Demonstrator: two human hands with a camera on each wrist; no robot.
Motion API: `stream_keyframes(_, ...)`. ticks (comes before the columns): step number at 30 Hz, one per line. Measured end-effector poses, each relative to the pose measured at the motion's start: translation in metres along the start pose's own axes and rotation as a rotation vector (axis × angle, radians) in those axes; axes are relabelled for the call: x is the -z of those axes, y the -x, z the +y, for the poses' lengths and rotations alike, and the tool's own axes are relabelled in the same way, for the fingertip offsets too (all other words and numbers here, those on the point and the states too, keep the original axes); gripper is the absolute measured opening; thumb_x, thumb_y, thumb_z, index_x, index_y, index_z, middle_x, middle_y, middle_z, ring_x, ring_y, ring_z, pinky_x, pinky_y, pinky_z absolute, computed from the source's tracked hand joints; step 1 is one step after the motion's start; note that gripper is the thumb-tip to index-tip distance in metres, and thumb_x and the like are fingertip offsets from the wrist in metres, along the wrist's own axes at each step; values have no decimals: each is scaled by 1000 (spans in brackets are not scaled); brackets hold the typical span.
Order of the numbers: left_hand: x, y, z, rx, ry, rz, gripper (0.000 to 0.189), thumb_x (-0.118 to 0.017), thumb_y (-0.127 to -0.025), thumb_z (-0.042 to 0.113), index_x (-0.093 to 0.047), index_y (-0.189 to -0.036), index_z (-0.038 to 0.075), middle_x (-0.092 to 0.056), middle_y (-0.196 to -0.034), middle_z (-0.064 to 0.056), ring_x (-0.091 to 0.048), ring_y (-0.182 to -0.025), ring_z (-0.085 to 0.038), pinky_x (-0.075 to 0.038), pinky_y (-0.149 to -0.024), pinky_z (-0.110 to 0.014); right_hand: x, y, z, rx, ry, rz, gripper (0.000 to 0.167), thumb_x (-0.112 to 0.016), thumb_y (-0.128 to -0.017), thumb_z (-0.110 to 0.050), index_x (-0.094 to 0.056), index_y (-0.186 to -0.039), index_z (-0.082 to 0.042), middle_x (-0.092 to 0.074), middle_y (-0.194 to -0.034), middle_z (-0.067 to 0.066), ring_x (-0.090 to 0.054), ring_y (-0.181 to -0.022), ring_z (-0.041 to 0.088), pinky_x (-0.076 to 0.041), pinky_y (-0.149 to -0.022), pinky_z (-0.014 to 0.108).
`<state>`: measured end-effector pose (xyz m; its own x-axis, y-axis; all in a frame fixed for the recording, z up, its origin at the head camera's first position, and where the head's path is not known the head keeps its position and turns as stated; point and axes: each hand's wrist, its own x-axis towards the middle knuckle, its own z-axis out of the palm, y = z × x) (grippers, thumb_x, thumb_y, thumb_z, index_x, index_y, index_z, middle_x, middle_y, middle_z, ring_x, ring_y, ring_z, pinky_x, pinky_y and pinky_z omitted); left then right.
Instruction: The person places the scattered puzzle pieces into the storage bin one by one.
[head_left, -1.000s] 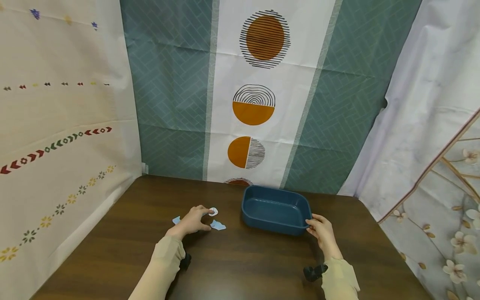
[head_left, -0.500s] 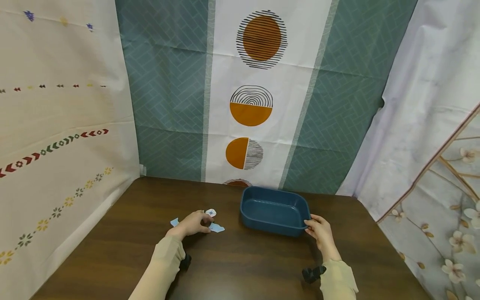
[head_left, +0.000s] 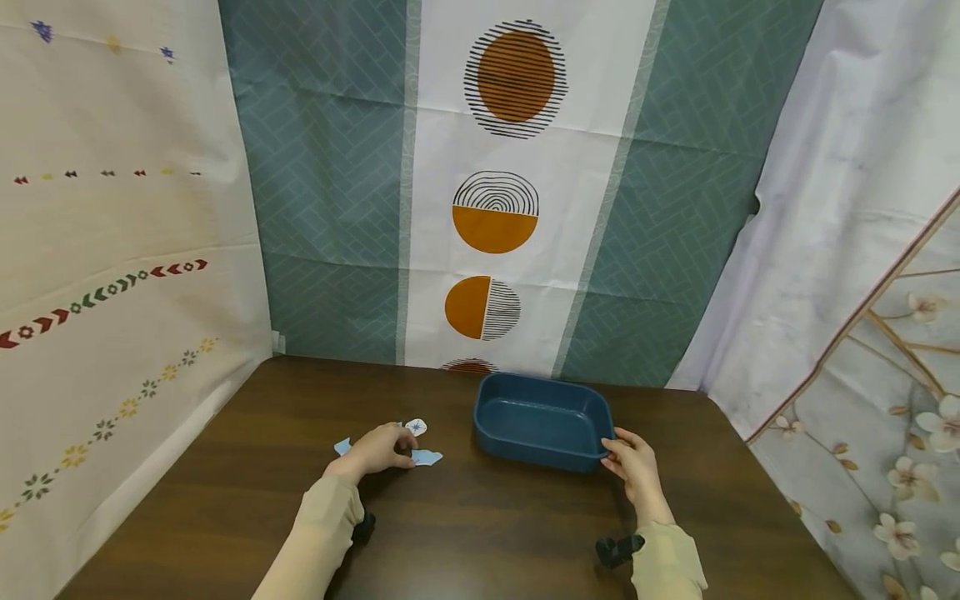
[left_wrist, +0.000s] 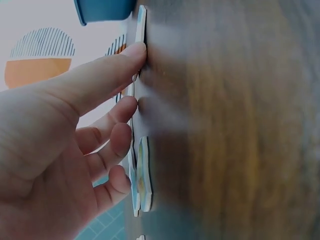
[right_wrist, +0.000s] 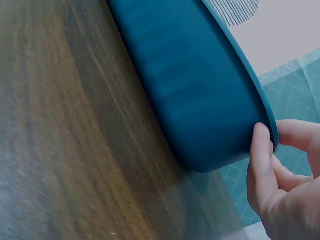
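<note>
My left hand [head_left: 380, 451] is low over the table among flat, light-blue cut-out pieces. Its thumb [left_wrist: 134, 52] is right at the edge of one light-blue piece [head_left: 428, 457], while its other fingers curve loosely above the wood. Behind the thumb, the index fingertip is hidden in the left wrist view. A round white piece with a blue star mark [head_left: 416, 427] lies just beyond the fingers. Another light-blue piece [head_left: 342, 446] shows on the hand's left side. My right hand [head_left: 632, 462] pinches the near right corner rim of a deep blue rectangular tub [right_wrist: 200, 85].
The tub stands towards the back of the dark wooden table [head_left: 465, 533], with nothing seen inside. A patterned curtain [head_left: 330, 250] hangs behind the table, and other printed cloths close in its left and right sides.
My left hand has drawn its index finger back from the round piece towards the light-blue one. The right hand keeps its hold on the tub. The head view has shifted slightly.
</note>
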<state>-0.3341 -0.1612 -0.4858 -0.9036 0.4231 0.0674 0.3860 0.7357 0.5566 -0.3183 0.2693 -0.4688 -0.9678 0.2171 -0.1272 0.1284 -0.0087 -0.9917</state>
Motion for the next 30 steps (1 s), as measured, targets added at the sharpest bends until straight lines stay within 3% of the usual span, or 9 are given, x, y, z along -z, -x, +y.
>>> stream_keyframes(10, 3, -2, 7, 82, -31, -10, 18, -77, -84, 22, -69, -94, 10, -60, -96, -4, -54, -82, -16, -48, -73, -35, 0, 5, 2, 14, -86, 19, 64, -55, -91, 2, -26, -147, 11, -50, -82, -6, -50, -64, 1, -53, -63, 12)
stream_keyframes(19, -1, 6, 3, 8, -53, 40, 25, -76, -85, 32, -67, -91, 10, -60, -94, -3, -54, -79, -15, -50, -73, -37, 1, 11, 12, 0, -144, 15, 63, -55, -92, 4, -27, -148, 9, -49, -78, -8, -50, -65, 1, -54, -65, 13)
stream_keyframes(23, 0, 7, 5, 42, -44, 52, 22, -77, -84, 29, -67, -91, 11, -64, -91, 1, -58, -82, -15, -51, -75, -38, 1, 13, 15, 2, -150, 17, 64, -56, -92, 5, -27, -148, 9, -48, -79, -8, -51, -65, 1, -53, -65, 13)
stream_keyframes(30, 9, 2, 11, 69, -26, 107, 24, -77, -84, 24, -66, -98, 7, -62, -79, 5, -53, -68, -9, -46, -66, -29, -4, 12, 9, 24, -167, 9, 63, -56, -91, 6, -29, -147, 10, -50, -77, -7, -50, -64, 2, -54, -64, 14)
